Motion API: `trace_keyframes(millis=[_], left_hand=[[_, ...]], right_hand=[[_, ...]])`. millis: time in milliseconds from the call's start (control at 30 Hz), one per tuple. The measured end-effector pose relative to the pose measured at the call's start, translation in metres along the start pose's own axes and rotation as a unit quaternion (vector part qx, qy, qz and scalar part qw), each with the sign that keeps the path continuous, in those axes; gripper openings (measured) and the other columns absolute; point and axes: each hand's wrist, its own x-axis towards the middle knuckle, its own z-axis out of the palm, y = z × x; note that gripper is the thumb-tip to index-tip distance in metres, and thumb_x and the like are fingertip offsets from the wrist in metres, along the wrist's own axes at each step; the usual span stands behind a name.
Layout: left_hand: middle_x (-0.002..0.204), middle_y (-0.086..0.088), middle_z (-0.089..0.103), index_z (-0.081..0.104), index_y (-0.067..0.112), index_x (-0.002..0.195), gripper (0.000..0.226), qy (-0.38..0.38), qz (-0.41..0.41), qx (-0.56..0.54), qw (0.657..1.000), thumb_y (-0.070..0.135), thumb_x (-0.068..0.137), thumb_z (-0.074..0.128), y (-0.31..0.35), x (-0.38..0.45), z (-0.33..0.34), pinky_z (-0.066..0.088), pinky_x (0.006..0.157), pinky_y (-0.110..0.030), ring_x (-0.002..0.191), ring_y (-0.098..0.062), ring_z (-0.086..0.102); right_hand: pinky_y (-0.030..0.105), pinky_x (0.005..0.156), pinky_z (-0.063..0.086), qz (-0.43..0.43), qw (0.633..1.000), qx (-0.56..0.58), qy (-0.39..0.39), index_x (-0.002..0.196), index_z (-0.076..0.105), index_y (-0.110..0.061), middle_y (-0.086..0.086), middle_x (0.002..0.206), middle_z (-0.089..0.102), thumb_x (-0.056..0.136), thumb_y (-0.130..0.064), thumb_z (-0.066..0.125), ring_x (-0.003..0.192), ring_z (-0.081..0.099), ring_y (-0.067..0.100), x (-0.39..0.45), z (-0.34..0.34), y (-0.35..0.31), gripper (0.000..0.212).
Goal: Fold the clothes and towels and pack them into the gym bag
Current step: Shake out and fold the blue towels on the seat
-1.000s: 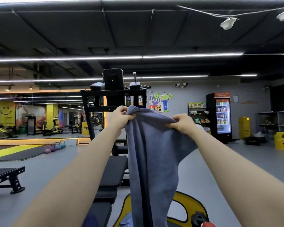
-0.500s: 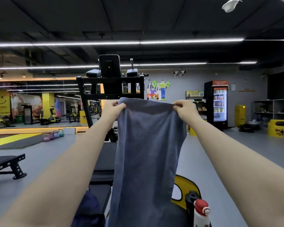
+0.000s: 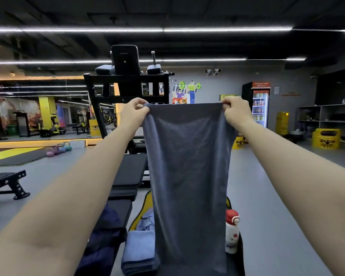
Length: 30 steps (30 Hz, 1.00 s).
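A grey-blue towel (image 3: 187, 166) hangs full length in front of me, stretched flat between both raised hands. My left hand (image 3: 132, 113) pinches its top left corner and my right hand (image 3: 235, 111) pinches its top right corner. Below the towel lies the yellow and black gym bag (image 3: 145, 202), open, mostly hidden behind the cloth. A folded light-blue towel (image 3: 138, 250) lies at the bag's near end. A dark navy garment (image 3: 106, 232) is heaped on the bench to its left.
A white bottle with a red cap (image 3: 232, 230) stands at the bag's right side. A black padded bench (image 3: 127, 172) runs ahead toward a black exercise station (image 3: 126, 82). Another bench (image 3: 6, 182) stands left; kettlebells (image 3: 58, 149), a drinks fridge (image 3: 260, 104) and yellow bins (image 3: 325, 138) lie farther off.
My hands have moved apart, spreading the towel's top edge from a bunched drape to a taut flat sheet. The view has tilted down, bringing the bag and bottle into sight.
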Motion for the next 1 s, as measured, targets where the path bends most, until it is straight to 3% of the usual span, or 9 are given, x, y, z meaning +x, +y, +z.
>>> trace_keyframes(millis=[200,367,467,667,867,1000], left_hand=[[0.082,0.002,0.059,0.06,0.025,0.078,0.024,-0.02,0.003,0.009,1.0,0.005,0.09,0.054,0.0,-0.025,-0.002,0.056,0.082,-0.043,0.089,-0.019,0.058],[0.079,0.003,0.056,0.059,0.017,0.085,0.018,-0.047,0.015,0.026,0.998,0.0,0.09,0.057,0.0,-0.044,-0.002,0.055,0.067,-0.028,0.082,-0.014,0.056],[0.077,0.001,0.055,0.059,0.012,0.089,0.014,-0.079,0.014,0.035,0.996,-0.002,0.089,0.059,-0.003,-0.053,-0.002,0.053,0.066,-0.028,0.078,-0.014,0.055],[0.079,0.0,0.055,0.06,0.007,0.095,0.008,-0.078,-0.028,0.051,0.995,0.007,0.089,0.064,-0.026,-0.059,0.004,0.053,0.054,-0.02,0.076,-0.014,0.056],[0.087,-0.004,0.056,0.063,0.002,0.105,0.017,-0.067,-0.06,0.121,0.989,0.006,0.089,0.062,-0.067,-0.047,0.012,0.054,0.057,-0.025,0.081,-0.017,0.055],[0.09,-0.006,0.058,0.066,0.005,0.099,0.012,-0.059,-0.083,0.142,0.985,0.005,0.088,0.064,-0.103,-0.033,0.018,0.052,0.059,-0.025,0.076,-0.016,0.058]], right_hand=[[0.033,0.092,0.042,-0.001,1.0,0.013,0.025,0.111,0.068,-0.003,0.017,0.115,0.066,0.093,-0.013,0.056,0.11,0.057,0.032,-0.022,-0.016,0.008,0.024],[0.03,0.085,0.043,0.004,1.0,0.006,0.014,0.104,0.073,-0.008,0.013,0.105,0.069,0.09,-0.019,0.063,0.103,0.06,0.028,-0.037,-0.026,0.02,0.02],[0.032,0.088,0.045,0.018,1.0,0.003,-0.005,0.104,0.074,-0.01,0.011,0.103,0.07,0.089,-0.021,0.066,0.103,0.061,0.027,-0.044,-0.023,0.028,0.02],[0.031,0.091,0.044,0.048,0.997,0.007,-0.065,0.104,0.073,-0.009,0.011,0.103,0.07,0.089,-0.018,0.066,0.105,0.06,0.027,-0.056,0.006,0.045,0.019],[0.023,0.085,0.041,0.081,0.991,-0.001,-0.108,0.106,0.073,-0.01,0.008,0.109,0.069,0.089,-0.018,0.066,0.104,0.06,0.024,-0.061,0.05,0.067,0.02],[0.027,0.082,0.045,0.098,0.987,-0.008,-0.124,0.104,0.073,-0.011,0.009,0.107,0.07,0.089,-0.021,0.066,0.102,0.061,0.026,-0.061,0.085,0.081,0.019]])
